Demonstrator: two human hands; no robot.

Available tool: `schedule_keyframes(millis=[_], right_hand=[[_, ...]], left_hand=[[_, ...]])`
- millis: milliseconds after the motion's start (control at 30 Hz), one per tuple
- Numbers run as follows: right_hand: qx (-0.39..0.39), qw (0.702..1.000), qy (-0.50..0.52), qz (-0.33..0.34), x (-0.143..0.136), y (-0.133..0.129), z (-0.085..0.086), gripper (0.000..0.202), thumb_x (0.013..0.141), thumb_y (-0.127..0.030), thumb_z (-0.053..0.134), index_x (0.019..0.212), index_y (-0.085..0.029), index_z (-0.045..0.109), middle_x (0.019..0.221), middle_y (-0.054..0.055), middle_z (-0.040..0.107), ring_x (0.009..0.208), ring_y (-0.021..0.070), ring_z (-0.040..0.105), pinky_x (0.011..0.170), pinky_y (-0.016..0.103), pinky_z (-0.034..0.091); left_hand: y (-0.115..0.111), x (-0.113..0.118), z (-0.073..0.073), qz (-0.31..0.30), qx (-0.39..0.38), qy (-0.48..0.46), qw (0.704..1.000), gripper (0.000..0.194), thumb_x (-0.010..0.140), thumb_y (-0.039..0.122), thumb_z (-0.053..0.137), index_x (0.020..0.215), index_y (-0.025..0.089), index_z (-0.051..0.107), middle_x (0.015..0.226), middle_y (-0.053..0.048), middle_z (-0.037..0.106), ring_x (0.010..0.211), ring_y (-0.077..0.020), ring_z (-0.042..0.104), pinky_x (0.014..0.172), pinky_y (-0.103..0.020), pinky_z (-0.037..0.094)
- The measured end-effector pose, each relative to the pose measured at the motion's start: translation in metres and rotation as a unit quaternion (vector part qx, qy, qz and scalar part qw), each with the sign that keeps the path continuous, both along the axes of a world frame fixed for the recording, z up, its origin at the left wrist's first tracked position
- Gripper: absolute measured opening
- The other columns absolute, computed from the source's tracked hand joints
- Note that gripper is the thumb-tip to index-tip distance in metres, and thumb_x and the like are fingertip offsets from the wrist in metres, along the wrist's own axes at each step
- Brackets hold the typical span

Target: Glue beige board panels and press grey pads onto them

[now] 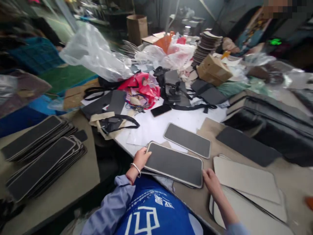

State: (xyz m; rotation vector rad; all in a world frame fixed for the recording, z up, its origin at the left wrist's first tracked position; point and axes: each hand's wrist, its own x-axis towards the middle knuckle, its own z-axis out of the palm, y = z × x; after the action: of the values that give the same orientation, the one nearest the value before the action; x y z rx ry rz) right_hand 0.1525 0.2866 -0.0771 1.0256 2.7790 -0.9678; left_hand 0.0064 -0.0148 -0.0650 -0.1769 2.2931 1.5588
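Observation:
A dark grey rounded rectangular panel (pixel 174 164) with a pale border lies flat in front of me at the table's near edge, with at least one more panel edge showing beneath it. My left hand (pixel 141 160) is closed on its left end, thumb on top. At the opposite end, the curled fingers of my right hand (pixel 211 182) pinch the right edge. Just beyond lies a second bordered panel (pixel 187 140). To the right of my right hand are overlapping pale beige panels (pixel 246 178), and behind them a plain dark panel (pixel 247 146).
Stacks of similar dark panels (pixel 41 166) sit on a side table to the left, across a gap. A phone (pixel 160 110), a red bag (pixel 146 88), straps and clear plastic bags (pixel 93 52) crowd the back. A black padded stack (pixel 269 120) stands right; another person is behind.

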Motion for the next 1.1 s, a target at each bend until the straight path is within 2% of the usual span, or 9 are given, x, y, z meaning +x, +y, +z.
schedule_keyframes(millis=[167, 400, 600, 700, 800, 967, 1100], right_hand=[[-0.009, 0.999, 0.014, -0.035, 0.007, 0.001, -0.004, 0.030, 0.070, -0.053, 0.027, 0.058, -0.026, 0.033, 0.055, -0.001, 0.046, 0.057, 0.0179, 0.049, 0.058, 0.032, 0.038], [-0.036, 0.999, -0.008, -0.027, 0.013, -0.002, 0.001, 0.032, 0.071, -0.056, 0.034, 0.064, -0.025, 0.038, 0.056, -0.003, 0.047, 0.057, 0.0171, 0.048, 0.058, 0.029, 0.036], [-0.023, 0.999, -0.021, -0.009, 0.011, -0.001, 0.009, 0.029, 0.072, -0.053, 0.035, 0.064, -0.025, 0.038, 0.059, 0.000, 0.050, 0.058, 0.0183, 0.049, 0.058, 0.030, 0.035], [-0.008, 1.000, 0.001, -0.004, 0.013, -0.002, 0.013, 0.028, 0.073, -0.050, 0.036, 0.069, -0.024, 0.045, 0.068, 0.003, 0.055, 0.065, 0.0196, 0.052, 0.061, 0.031, 0.036], [-0.043, 0.999, 0.029, -0.012, 0.014, -0.001, 0.014, 0.030, 0.071, -0.051, 0.039, 0.071, -0.023, 0.048, 0.068, 0.004, 0.057, 0.067, 0.0202, 0.053, 0.064, 0.032, 0.038], [-0.124, 0.986, 0.065, -0.086, 0.017, 0.005, 0.010, 0.037, 0.062, -0.058, 0.051, 0.067, -0.021, 0.051, 0.063, 0.002, 0.058, 0.063, 0.0190, 0.053, 0.065, 0.032, 0.040], [-0.226, 0.955, 0.098, -0.166, 0.020, 0.010, 0.019, 0.045, 0.056, -0.061, 0.061, 0.071, -0.020, 0.052, 0.059, 0.000, 0.056, 0.059, 0.0171, 0.052, 0.056, 0.029, 0.040]], left_hand=[[0.002, -0.004, -0.004, -0.006, -0.014, -0.027, 1.000, 0.015, 0.064, 0.034, 0.057, 0.066, 0.019, 0.059, 0.053, 0.002, 0.059, 0.059, -0.0174, 0.058, 0.055, -0.026, 0.044], [0.004, -0.002, -0.004, 0.000, -0.066, -0.014, 0.998, 0.014, 0.064, 0.034, 0.055, 0.061, 0.020, 0.057, 0.050, 0.002, 0.056, 0.061, -0.0183, 0.057, 0.056, -0.026, 0.044], [0.010, 0.004, 0.002, 0.011, -0.046, 0.005, 0.999, 0.021, 0.065, 0.038, 0.056, 0.068, 0.018, 0.058, 0.057, 0.001, 0.059, 0.062, -0.0176, 0.056, 0.058, -0.026, 0.044], [0.014, 0.011, 0.014, 0.001, -0.077, 0.046, 0.996, 0.020, 0.068, 0.038, 0.053, 0.068, 0.018, 0.056, 0.061, 0.001, 0.056, 0.062, -0.0162, 0.054, 0.060, -0.026, 0.043], [0.020, 0.020, 0.033, -0.011, -0.079, 0.096, 0.992, 0.021, 0.073, 0.037, 0.049, 0.078, 0.019, 0.058, 0.069, 0.001, 0.058, 0.069, -0.0157, 0.054, 0.067, -0.027, 0.043], [0.027, 0.035, 0.067, -0.021, 0.037, 0.081, 0.996, 0.028, 0.074, 0.041, 0.053, 0.090, 0.018, 0.059, 0.080, -0.001, 0.063, 0.079, -0.0169, 0.056, 0.076, -0.028, 0.045], [0.026, 0.040, 0.076, -0.004, 0.136, 0.033, 0.990, 0.032, 0.074, 0.041, 0.059, 0.095, 0.017, 0.059, 0.090, -0.003, 0.065, 0.086, -0.0179, 0.058, 0.083, -0.030, 0.046]])
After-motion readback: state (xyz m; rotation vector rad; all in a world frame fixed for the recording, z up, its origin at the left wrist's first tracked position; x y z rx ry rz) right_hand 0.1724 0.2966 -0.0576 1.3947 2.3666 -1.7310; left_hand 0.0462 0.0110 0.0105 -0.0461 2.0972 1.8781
